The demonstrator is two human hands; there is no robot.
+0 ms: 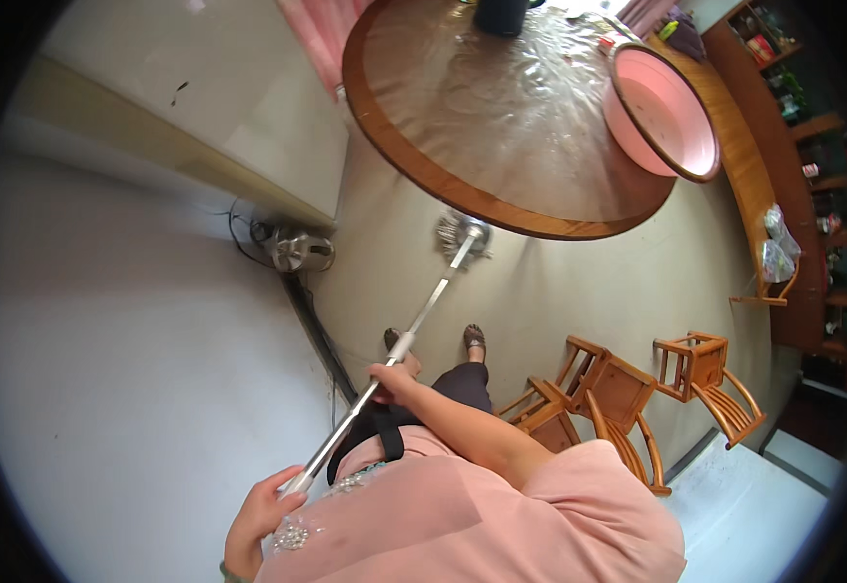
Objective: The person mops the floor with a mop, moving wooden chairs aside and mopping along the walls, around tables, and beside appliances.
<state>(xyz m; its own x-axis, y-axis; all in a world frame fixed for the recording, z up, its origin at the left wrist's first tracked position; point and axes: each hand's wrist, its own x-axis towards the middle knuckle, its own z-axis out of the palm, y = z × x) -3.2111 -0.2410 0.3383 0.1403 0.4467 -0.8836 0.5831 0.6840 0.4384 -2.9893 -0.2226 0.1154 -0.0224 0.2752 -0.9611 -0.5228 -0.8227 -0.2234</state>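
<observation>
A mop with a metal handle (431, 302) slants across the view from my chest out to the floor. My left hand (262, 506) is wrapped around its upper end, close to my pink top. Farther down, my right hand (394, 380) grips the shaft near a pale sleeve on the handle. The grey, stringy mop head (453, 232) lies on the floor at the near edge of a round wooden table (423, 178), which hides part of it. Both of my feet stand on the floor on the near side of the mop head.
A pink basin (627, 124) and a dark container (500, 16) stand on the plastic-covered table. Left of the mop, a metal kettle (300, 250) with a cord sits by the wall under a white cabinet (249, 95). Several wooden chairs (620, 390) stand to the right, before a shelf unit (795, 321).
</observation>
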